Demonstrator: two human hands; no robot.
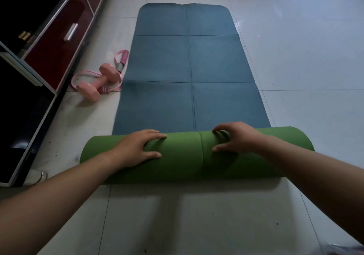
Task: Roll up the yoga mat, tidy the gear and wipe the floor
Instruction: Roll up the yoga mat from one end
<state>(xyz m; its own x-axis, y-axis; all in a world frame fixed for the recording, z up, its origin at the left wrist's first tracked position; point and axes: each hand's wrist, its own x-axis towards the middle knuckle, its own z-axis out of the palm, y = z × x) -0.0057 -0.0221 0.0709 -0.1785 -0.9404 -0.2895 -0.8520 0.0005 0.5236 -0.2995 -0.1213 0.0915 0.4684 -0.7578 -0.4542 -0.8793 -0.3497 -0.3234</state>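
The yoga mat [189,67] lies lengthwise on the tiled floor, blue side up, stretching away from me. Its near end is rolled into a thick green roll [185,156] lying across my view. My left hand [137,146] rests on top of the roll left of its middle, fingers spread and fairly straight. My right hand [234,138] presses on the roll right of its middle, fingers bent over the far side. A pink dumbbell [98,82] and a pink resistance band with foam handles [118,65] lie on the floor by the mat's left edge.
A low dark cabinet with red drawer fronts [57,44] runs along the left wall. A small round glass object [40,176] sits on the floor near the roll's left end. Pale glossy tiles [305,58] spread to the right of the mat and in front of me.
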